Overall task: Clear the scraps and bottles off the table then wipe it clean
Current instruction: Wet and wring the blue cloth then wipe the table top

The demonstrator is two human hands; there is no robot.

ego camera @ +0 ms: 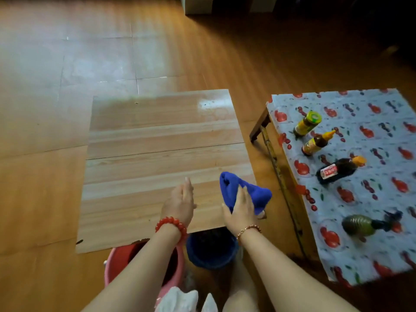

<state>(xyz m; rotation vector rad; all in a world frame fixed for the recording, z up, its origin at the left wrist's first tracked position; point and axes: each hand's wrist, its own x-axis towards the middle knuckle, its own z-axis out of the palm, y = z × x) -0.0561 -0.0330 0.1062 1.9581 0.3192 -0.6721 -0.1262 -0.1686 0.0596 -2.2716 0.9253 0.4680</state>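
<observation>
The wooden tabletop (157,140) stretches away ahead of you. Your right hand (242,208) grips the blue cloth (254,194) at its near right corner; your left hand (180,201) rests flat beside it, fingers straight.

Soft daylight is washing across the floor (67,64) from the upper left, glaring on the counter's (157,136) far right corner. The top right is sinking into shadow. Wide-angle distortion is bending the edges; everything is looking slightly soft.
</observation>
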